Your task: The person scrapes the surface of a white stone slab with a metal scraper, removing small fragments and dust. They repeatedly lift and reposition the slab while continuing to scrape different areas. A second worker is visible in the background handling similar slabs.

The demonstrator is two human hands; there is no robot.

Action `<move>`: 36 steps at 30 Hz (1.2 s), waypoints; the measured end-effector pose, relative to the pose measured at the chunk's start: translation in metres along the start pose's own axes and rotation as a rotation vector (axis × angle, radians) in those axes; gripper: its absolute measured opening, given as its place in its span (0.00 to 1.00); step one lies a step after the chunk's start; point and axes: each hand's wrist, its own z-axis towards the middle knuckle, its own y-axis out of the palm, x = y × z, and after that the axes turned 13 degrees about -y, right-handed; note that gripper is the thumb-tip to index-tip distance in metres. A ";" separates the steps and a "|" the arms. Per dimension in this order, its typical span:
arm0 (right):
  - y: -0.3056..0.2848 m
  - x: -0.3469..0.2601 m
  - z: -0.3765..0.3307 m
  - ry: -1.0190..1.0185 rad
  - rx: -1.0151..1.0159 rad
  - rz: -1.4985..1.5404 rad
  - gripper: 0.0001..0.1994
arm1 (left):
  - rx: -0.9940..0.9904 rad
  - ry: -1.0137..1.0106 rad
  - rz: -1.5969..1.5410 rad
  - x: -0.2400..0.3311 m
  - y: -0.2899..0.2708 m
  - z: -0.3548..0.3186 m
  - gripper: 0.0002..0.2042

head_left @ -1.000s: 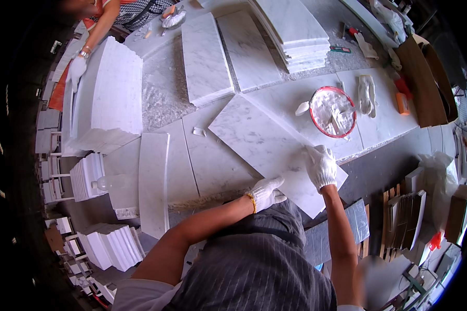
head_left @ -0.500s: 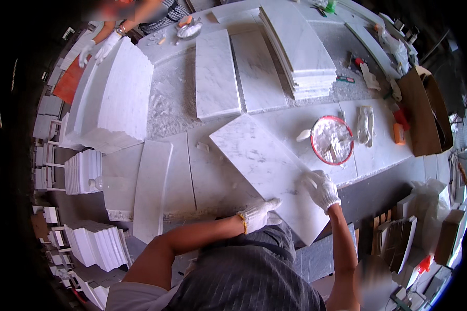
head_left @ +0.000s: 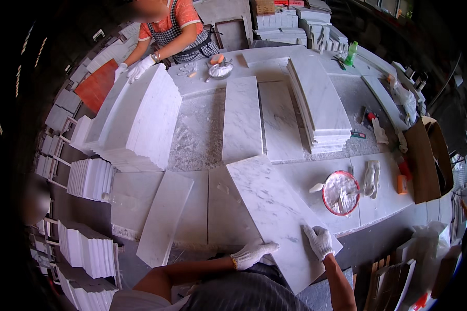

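Under the left hand (head_left: 252,255), fingers outstretched, and right hand (head_left: 320,243), grip unclear, a marble slab (head_left: 271,199) seemed steadied, any shift likely needing both.

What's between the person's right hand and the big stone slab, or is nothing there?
Only its white glove; nothing else visible is in the way. The right hand touches the slab. The red-rimmed bowl sits apart, to the right.

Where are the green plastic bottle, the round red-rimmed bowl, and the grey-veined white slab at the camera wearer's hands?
Green plastic bottle (head_left: 351,54): head view, on its body.
Round red-rimmed bowl (head_left: 324,196): head view, left side of its rim.
Grey-veined white slab (head_left: 280,213): head view, middle of its face.
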 end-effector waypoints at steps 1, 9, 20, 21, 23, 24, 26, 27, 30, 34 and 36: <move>0.000 -0.009 0.001 -0.006 0.027 0.023 0.28 | 0.003 0.022 0.045 0.002 -0.004 -0.002 0.14; 0.022 -0.107 0.064 -0.154 0.278 0.236 0.22 | 0.355 0.706 -0.316 0.085 -0.027 -0.008 0.16; 0.065 -0.092 0.113 -0.570 0.312 -0.390 0.17 | 0.460 0.763 -0.273 0.214 -0.207 0.042 0.23; 0.073 -0.066 0.110 -0.579 0.273 -0.510 0.20 | 0.446 0.738 -0.254 0.229 -0.213 0.046 0.23; 0.085 -0.030 0.102 -0.651 0.184 -0.641 0.23 | 0.440 0.695 -0.229 0.258 -0.222 0.044 0.22; 0.087 -0.029 0.105 -0.636 0.176 -0.604 0.24 | 0.459 0.736 -0.170 0.269 -0.232 0.046 0.22; 0.090 -0.026 0.104 -0.602 0.185 -0.587 0.23 | 0.443 0.723 -0.151 0.292 -0.238 0.051 0.21; 0.088 -0.026 0.105 -0.579 0.176 -0.582 0.22 | 0.430 0.718 -0.137 0.305 -0.241 0.055 0.20; 0.087 -0.033 0.109 -0.586 0.199 -0.539 0.21 | 0.395 0.714 -0.115 0.339 -0.253 0.076 0.19; 0.087 -0.035 0.111 -0.601 0.219 -0.527 0.20 | 0.381 0.728 -0.142 0.370 -0.253 0.096 0.19; 0.085 -0.038 0.113 -0.607 0.223 -0.510 0.19 | 0.372 0.727 -0.152 0.383 -0.253 0.102 0.19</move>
